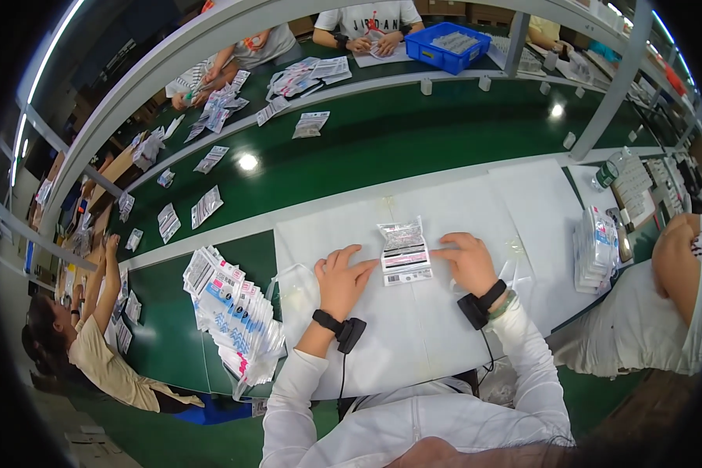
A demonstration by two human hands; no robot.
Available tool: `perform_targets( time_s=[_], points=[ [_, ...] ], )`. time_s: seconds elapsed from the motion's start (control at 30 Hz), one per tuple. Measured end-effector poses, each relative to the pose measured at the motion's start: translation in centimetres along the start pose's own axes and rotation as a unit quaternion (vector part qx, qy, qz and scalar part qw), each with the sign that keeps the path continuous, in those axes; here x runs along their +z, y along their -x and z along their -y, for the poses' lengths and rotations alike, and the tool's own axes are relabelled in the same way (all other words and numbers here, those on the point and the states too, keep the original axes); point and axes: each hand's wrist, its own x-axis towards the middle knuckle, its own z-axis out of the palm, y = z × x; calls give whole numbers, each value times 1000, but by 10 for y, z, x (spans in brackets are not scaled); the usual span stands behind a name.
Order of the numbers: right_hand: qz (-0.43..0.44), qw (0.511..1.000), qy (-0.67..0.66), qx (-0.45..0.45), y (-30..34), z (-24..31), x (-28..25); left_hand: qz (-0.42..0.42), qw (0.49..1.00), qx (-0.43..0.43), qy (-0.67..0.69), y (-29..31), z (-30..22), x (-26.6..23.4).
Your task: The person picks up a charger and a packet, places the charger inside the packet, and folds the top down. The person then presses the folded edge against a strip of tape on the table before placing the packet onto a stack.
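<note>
Printed packet (405, 259) lies on white sheet (413, 335), nearer far edge, mid-width. Left hand (342, 274), right hand (468, 265): fingers loosely extended, fingertips at packet's side edges, grip unclenched. Packet pile (234, 316) by sheet's left edge.

From the wearer's head, one fisheye looks forward and down over the nearby white worktop (382, 335).

That small silver-white packet (405, 256) lies printed face up on the white sheet (398, 335). Its shiny, crinkled end points to twelve o'clock, a dark band crosses its middle, and a barcode sits toward seven. From here I can't tell whether it's sealed.
</note>
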Motion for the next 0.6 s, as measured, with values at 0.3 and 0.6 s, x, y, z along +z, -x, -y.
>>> perform_targets(
  time_s=[0.3,0.6],
  points=[
    [15,979,-136,-151,-115,22,17,-36,998,-29,-37,43,29,-90],
    [-126,978,-100,-130,-200,46,29,-116,964,-206,-122,114,118,-187]
  ],
)
